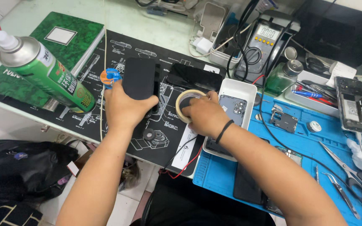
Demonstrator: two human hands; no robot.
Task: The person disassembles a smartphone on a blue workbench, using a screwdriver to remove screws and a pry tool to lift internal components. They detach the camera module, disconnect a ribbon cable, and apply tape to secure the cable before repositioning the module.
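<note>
I saw the roll of tape (pixel 188 102) sitting on the black printed work mat (pixel 156 67), with my right hand (pixel 204 114) closed over its near edge, fingers curled around the ring. Just left of the tape, my left hand (pixel 124 109) gripped the lower end of a black phone (pixel 139 78) that lay flat on the same mat, thumb pressed along its right side. A second dark phone (pixel 193 77) lay just beyond the tape, touching nothing I could make out. A small blue spool (pixel 110 76) sat left of the held phone, by my left fingers. Right of the tape stood a white tray (pixel 236 90) holding a blue-grey phone back cover (pixel 232 109), partly under my right wrist. Farther right of the tape stretched a blue repair mat (pixel 302 142) with a small circuit board (pixel 284 121) and tweezers (pixel 340 161) on it. Beyond the tray, a grey multimeter (pixel 265 44) stood with its black leads trailing. Well left of the tape, a green spray can (pixel 42 71) lay tilted over a green hardcover notebook (pixel 47 50).
</note>
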